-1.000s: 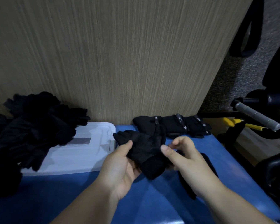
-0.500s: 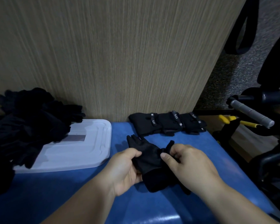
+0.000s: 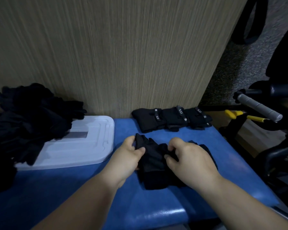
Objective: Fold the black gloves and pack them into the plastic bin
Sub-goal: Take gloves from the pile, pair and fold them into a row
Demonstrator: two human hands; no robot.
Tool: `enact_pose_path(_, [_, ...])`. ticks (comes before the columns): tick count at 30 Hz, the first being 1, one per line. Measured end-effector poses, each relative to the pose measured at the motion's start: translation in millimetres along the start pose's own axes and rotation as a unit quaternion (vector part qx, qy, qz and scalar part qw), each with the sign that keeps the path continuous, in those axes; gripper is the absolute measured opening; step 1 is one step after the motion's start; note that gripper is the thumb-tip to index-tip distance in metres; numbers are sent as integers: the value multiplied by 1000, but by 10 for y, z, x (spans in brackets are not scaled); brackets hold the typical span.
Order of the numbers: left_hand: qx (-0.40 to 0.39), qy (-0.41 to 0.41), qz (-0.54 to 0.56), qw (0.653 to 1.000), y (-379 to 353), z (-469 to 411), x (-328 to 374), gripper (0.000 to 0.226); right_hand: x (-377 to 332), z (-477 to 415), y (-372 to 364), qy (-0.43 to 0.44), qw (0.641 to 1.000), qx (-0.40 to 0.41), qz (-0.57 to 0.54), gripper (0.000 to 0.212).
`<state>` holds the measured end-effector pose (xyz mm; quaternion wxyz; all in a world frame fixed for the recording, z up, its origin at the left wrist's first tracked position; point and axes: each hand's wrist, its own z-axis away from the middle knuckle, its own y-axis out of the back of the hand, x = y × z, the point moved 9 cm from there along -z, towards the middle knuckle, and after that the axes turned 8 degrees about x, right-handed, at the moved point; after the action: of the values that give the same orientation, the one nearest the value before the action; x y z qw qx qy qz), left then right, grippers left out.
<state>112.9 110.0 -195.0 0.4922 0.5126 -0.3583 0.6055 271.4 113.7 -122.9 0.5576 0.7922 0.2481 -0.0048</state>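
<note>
Head view, lower centre: a black glove (image 3: 152, 163) is held flat on the blue pad (image 3: 156, 213) btwn both hands. Its finger end is pinched by the left hand (image 3: 125, 157), thumb on top. A fold of cloth at its right edge is gripped by the curled fingers of the right hand (image 3: 189, 161). Folded gloves (image 3: 171, 119) are lined up at mid-frame, against the wood panel (image 3: 123, 55). An unfolded pile (image 3: 28, 123) is heaped at left, partly over a white plastic lid (image 3: 83, 146). The glove is judged light, soft & floppy, w/ no stiffness to keep a crease. The fold is prob. best pressed flat, then taken across its full width, cuff & fingers together, not by one corner.
</note>
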Motion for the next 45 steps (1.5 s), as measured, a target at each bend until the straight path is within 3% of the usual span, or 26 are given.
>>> enact_pose_path(5, [92,-164,-269,945,202,-24,196,63,-185,47,-122,88,996,-22,21,46])
enact_pose_path(7, [112,-219,-319,915,193,28,267,61,-225,77,-218,110,991,-63,37,60])
enact_pose_path(9, [120,-293,-359,878,136,114,366,50,-211,108,-324,122,985,-107,66,60])
enact_pose_path(11, [99,-349,-369,856,47,187,428,37,-210,120,-351,137,980,-121,77,61])
enact_pose_path(14, [20,-361,-385,849,-126,230,372,30,-218,147,-369,162,973,-143,79,69])
enact_pose_path(16, [-42,-351,-421,835,-240,242,266,36,-179,141,-329,156,974,-152,61,54])
enact_pose_path(21, [-109,-306,-494,807,-314,204,39,42,246,-48,-3,59,995,-75,9,25])
enact_pose_path(24, [-125,-303,-490,808,-341,206,13,43,749,-120,256,-98,995,-29,1,14])
enact_pose_path(27, [-130,-307,-488,807,-380,217,0,42,1236,-26,309,-236,967,-92,36,25])
enact_pose_path(30, [-141,-314,-487,803,-437,253,-6,43,1441,79,149,-260,939,-201,97,41])
enact_pose_path(32, [-146,-315,-486,802,-462,262,-10,43,1413,140,22,-274,930,-239,52,46])
enact_pose_path(36, [-148,-312,-489,801,-487,252,-24,43,1259,149,-23,-285,931,-223,-42,48])
enact_pose_path(39, [-147,-312,-493,798,-487,252,-35,43,1162,135,-17,-310,914,-187,-181,27])
enact_pose_path(42, [-149,-314,-490,800,-487,264,-34,43,1023,123,22,-334,870,-151,-330,15])
enact_pose_path(43, [-151,-316,-485,801,-489,266,-27,42,952,113,30,-333,852,-151,-374,23])
enact_pose_path(45, [-161,-315,-460,815,-485,266,4,41,813,70,3,-305,830,-172,-434,63])
